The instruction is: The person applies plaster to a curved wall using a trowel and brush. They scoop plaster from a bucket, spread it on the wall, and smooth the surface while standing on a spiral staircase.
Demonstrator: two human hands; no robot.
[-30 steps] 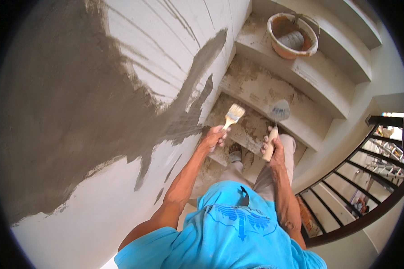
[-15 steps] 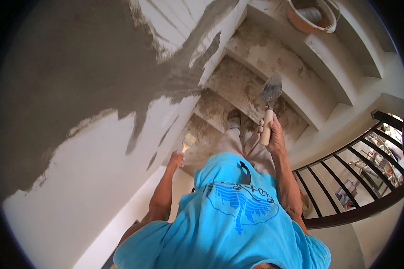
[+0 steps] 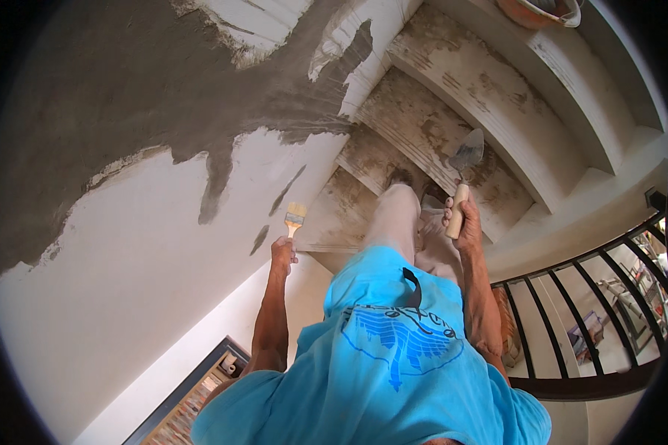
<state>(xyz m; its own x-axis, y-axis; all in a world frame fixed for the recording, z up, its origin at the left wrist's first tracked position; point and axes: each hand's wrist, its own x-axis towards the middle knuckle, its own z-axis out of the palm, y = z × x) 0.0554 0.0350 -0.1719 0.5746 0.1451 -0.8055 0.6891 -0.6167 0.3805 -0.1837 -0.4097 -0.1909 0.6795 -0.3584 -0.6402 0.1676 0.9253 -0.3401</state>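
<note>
My left hand (image 3: 283,252) is closed round the handle of a flat paintbrush (image 3: 295,215), whose pale bristles point up, in front of the white part of the wall. In my right hand (image 3: 465,222) I grip the wooden handle of a trowel (image 3: 467,152); its grey metal blade points away from me, over the stairs. Dark grey plaster (image 3: 126,96) covers much of the wall (image 3: 163,245) on the left, with a ragged lower edge and a few drips. Neither tool touches the wall.
Curved concrete steps (image 3: 490,96), stained with splashes, climb to the upper right. An orange bucket (image 3: 531,13) stands on a higher step. A dark railing (image 3: 571,319) bends along the right side, with clutter below it. A dark-framed opening (image 3: 193,393) lies at lower left.
The view has shifted, so the wall and steps sit differently and the bucket is partly cut off. My left hand has raised the paintbrush, bristles now upright. The trowel stays in my right hand.
</note>
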